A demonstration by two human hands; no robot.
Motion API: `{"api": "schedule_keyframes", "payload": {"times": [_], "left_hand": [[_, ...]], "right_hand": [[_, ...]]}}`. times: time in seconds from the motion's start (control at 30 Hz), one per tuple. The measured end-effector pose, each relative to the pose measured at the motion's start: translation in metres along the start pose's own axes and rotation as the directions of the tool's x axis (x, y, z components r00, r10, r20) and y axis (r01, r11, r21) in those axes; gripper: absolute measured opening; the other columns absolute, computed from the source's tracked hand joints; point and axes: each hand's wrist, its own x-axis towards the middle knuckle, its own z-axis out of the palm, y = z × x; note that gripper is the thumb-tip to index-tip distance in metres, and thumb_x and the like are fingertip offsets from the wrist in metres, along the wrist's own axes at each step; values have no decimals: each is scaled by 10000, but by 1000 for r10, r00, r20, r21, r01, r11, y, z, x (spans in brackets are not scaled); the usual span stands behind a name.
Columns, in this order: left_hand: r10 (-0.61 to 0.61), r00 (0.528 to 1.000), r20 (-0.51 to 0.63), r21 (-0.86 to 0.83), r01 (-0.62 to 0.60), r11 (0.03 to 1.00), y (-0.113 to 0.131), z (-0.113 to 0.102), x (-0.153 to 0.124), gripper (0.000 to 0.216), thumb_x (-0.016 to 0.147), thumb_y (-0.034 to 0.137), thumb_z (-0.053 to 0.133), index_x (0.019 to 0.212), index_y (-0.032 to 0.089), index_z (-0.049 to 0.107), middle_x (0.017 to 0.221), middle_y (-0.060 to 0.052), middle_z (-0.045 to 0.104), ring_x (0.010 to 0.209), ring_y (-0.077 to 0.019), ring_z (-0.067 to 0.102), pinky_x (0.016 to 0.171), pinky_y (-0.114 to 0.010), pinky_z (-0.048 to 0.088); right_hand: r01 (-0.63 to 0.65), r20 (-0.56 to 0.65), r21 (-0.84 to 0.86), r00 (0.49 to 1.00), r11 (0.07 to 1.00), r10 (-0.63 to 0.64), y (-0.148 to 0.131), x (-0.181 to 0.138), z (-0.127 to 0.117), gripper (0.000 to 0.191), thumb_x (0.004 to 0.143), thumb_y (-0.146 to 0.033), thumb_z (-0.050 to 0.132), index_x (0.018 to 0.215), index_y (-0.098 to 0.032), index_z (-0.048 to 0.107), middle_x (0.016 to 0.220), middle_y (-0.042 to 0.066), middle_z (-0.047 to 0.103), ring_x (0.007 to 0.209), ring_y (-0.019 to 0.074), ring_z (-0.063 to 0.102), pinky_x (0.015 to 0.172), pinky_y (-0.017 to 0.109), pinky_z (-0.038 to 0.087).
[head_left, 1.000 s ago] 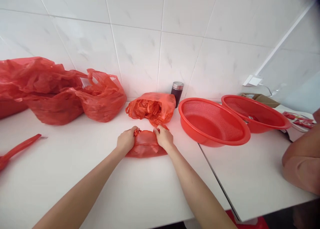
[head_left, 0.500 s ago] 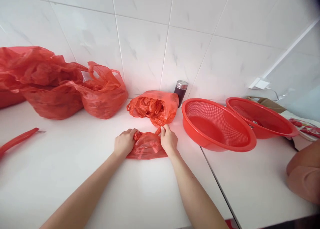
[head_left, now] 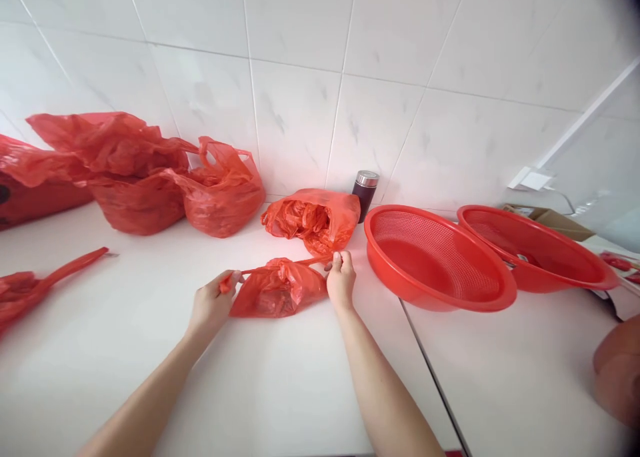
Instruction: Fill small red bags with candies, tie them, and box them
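A small red plastic bag [head_left: 280, 292] lies on the white table between my hands, its handles stretched sideways across its top. My left hand [head_left: 214, 302] is closed around the handle on the left side, with a bit of red plastic poking out of the fist. On the other side my right hand [head_left: 341, 280] pinches the opposite handle between thumb and fingers. What the bag contains is hard to make out through the plastic. Just behind it an open red bag [head_left: 345, 214] stuffed with crumpled red plastic lies on its side.
Two red plastic strainer baskets [head_left: 440, 304] [head_left: 545, 280] stand on the right. A dark flask [head_left: 365, 194] is by the tiled wall. Several full red bags [head_left: 223, 204] line the left, with a twisted red bag [head_left: 45, 287] in front. Another person's arm [head_left: 617, 370] shows at the right edge.
My left hand has moved left, pulling its handle out, and the handles now stretch taut across the small bag. My right hand stays nearly in place. The camera view has shifted slightly.
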Motion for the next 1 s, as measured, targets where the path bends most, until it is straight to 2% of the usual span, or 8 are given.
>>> {"api": "schedule_keyframes", "payload": {"times": [0.17, 0.3, 0.37, 0.43, 0.6, 0.7, 0.83, 1.0], "left_hand": [[-48, 995, -85, -54, 44, 998, -7, -32, -3, 451, 878, 569, 369, 716, 208, 585, 485, 43, 431, 454, -146, 462, 486, -259, 444], [93, 975, -201, 10, -93, 996, 25, -39, 6, 357, 889, 498, 393, 933, 199, 585, 852, -72, 649, 773, -232, 625, 727, -368, 519], [254, 958, -133, 46, -250, 967, 49, -24, 11, 328, 868, 469, 479, 1059, 228, 589, 1144, -97, 640, 1076, -266, 577, 936, -403, 452], [390, 920, 36, 48, -391, 919, 70, -3, 16, 311, 801, 419, 601, 1076, 277, 629, 1244, -55, 625, 1215, -272, 503, 1041, -398, 371], [371, 880, 297, 13, -392, 920, 89, 21, 32, 106, 761, 305, 620, 845, 259, 667, 933, -42, 707, 947, -276, 633, 899, -404, 447], [265, 901, 343, -47, -265, 963, 80, -7, 41, 165, 814, 370, 560, 871, 236, 637, 925, -43, 707, 886, -252, 647, 808, -374, 486], [89, 914, 395, -188, -15, 982, 56, -76, 43, 408, 854, 546, 492, 1030, 200, 617, 964, -75, 726, 862, -235, 688, 732, -349, 542], [-140, 943, 301, -224, 212, 951, 9, -158, 32, 501, 695, 616, 681, 953, 186, 673, 888, -83, 740, 808, -265, 708, 704, -362, 564]], "right_hand": [[32, 4, 166, 999, 986, -33, -2, 3, -7, 278, 961, -476, 249, 853, -250, 368, 704, -7, 573, 519, 149, 527, 547, 254, 426], [63, 8, 283, 998, 957, -69, -9, 3, -15, 301, 961, -515, 247, 885, -250, 367, 774, 4, 582, 566, 143, 566, 578, 255, 472], [88, 33, 342, 994, 936, -106, -14, 0, -16, 316, 953, -533, 283, 904, -246, 404, 780, 3, 590, 624, 147, 597, 628, 258, 496], [96, 40, 407, 992, 908, -123, -19, -4, -16, 327, 942, -548, 319, 923, -243, 434, 775, -1, 590, 656, 152, 609, 662, 268, 510], [47, -6, 487, 999, 872, -50, -17, 0, -19, 306, 924, -537, 364, 941, -237, 426, 780, 6, 582, 618, 154, 596, 633, 291, 522], [0, -8, 509, 1000, 861, 4, -9, 7, -18, 279, 895, -494, 430, 987, -232, 410, 815, 18, 604, 556, 141, 580, 582, 290, 508], [-56, 15, 506, 998, 861, 56, 3, 10, -13, 272, 821, -407, 526, 992, -224, 423, 794, 7, 612, 524, 130, 571, 545, 275, 480], [-85, 58, 454, 996, 887, 65, 11, 7, -6, 261, 748, -371, 584, 926, -205, 490, 722, -14, 609, 512, 130, 574, 542, 273, 476]]}}
